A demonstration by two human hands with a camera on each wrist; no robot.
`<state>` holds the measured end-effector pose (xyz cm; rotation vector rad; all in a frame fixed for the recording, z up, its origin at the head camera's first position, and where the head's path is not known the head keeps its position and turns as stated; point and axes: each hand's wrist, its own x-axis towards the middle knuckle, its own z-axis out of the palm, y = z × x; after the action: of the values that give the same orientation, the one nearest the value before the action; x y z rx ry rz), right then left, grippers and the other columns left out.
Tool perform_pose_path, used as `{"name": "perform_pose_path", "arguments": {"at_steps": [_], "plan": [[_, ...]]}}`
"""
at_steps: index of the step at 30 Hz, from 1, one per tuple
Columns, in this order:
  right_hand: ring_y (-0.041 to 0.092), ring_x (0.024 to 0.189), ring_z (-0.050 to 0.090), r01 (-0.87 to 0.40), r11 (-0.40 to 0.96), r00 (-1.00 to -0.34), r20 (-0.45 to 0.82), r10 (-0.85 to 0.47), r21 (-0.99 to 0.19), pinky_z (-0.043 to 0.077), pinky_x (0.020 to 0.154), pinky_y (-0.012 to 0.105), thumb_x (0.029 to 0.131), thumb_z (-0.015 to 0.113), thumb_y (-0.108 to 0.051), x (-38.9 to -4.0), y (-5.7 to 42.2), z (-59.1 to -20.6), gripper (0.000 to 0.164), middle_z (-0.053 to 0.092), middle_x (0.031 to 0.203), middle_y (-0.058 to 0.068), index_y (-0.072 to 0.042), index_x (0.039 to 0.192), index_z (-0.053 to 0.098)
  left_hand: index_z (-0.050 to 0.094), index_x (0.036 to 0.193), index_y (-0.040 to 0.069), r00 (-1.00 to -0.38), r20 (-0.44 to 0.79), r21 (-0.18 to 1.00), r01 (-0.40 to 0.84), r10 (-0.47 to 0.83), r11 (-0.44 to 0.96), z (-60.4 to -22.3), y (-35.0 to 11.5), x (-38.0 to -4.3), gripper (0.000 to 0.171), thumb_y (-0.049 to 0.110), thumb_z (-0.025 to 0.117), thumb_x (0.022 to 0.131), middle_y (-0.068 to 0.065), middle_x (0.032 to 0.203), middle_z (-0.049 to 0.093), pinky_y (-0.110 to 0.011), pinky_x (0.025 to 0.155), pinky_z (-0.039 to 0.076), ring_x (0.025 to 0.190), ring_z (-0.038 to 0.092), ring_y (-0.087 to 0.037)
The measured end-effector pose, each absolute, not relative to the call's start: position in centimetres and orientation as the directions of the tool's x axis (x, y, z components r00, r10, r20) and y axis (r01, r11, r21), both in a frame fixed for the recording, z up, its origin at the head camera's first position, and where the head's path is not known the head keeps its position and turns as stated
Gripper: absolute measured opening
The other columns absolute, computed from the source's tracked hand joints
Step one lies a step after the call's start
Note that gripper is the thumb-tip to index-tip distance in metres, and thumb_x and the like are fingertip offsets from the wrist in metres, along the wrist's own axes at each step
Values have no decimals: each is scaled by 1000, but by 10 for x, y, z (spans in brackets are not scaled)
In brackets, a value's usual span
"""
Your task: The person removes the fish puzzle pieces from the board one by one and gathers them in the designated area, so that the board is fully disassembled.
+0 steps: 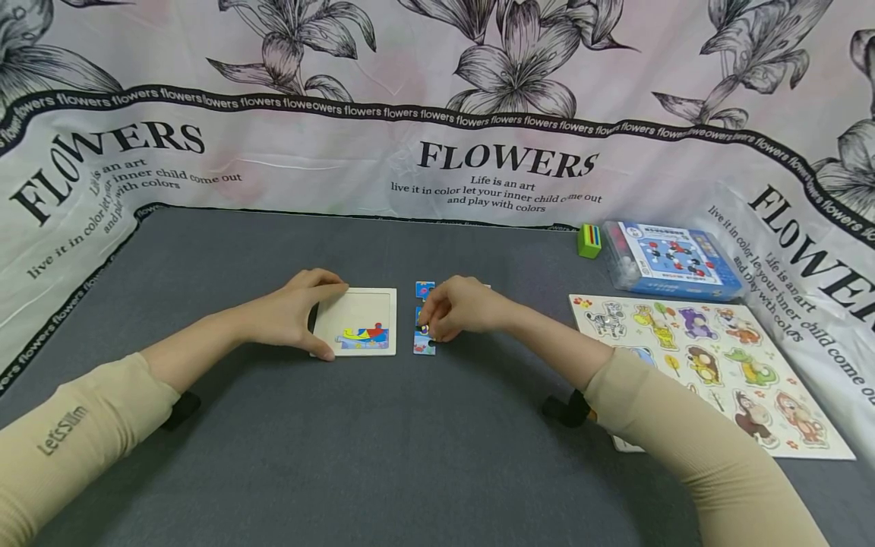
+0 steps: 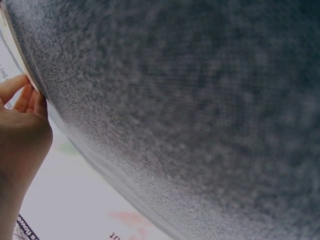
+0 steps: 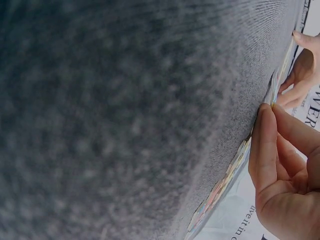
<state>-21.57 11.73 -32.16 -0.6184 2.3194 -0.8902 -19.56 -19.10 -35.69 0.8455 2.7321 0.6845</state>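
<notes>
A square cream puzzle tray (image 1: 362,308) lies on the dark table, with a few joined colourful pieces (image 1: 365,338) along its lower right. My left hand (image 1: 294,311) holds the tray at its left side, thumb near the lower corner and fingers at the upper one. In the left wrist view the left hand (image 2: 22,120) shows at the image edge. To the right of the tray, blue puzzle pieces (image 1: 424,289) stand in a column. My right hand (image 1: 468,305) pinches a small puzzle piece there, mostly hidden by the fingertips. The right wrist view shows its thumb and forefinger together.
At right lies a large animal puzzle board (image 1: 673,365), partly under the right forearm. Behind it sit a clear-and-blue plastic box (image 1: 673,258) and a small green block (image 1: 589,241). A flower-printed cloth (image 1: 328,167) hangs along the table's back edge.
</notes>
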Motion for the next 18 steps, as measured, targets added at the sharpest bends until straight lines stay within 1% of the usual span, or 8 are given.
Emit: {"name": "perform_pose_path", "arguments": {"at_steps": [13,18], "plan": [[11,69,69,-250,670,-724,-324,-609,-699,60,71,28,86,68,-2,-215,119,-322,15,75,84,5,-7,98,74,42,148,3,-817,-52,485,483,575,729,-357,-191,-195,100,40,89,67,-11,148,38,-50,108,38,134,33,-28],[12,69,69,-254,673,-730,-319,-605,-695,59,71,27,85,68,-3,-214,119,-322,15,74,81,3,-9,98,74,42,148,3,-816,-51,485,483,575,729,-356,-190,-195,100,39,88,68,-12,148,39,-50,107,38,134,33,-28]]}}
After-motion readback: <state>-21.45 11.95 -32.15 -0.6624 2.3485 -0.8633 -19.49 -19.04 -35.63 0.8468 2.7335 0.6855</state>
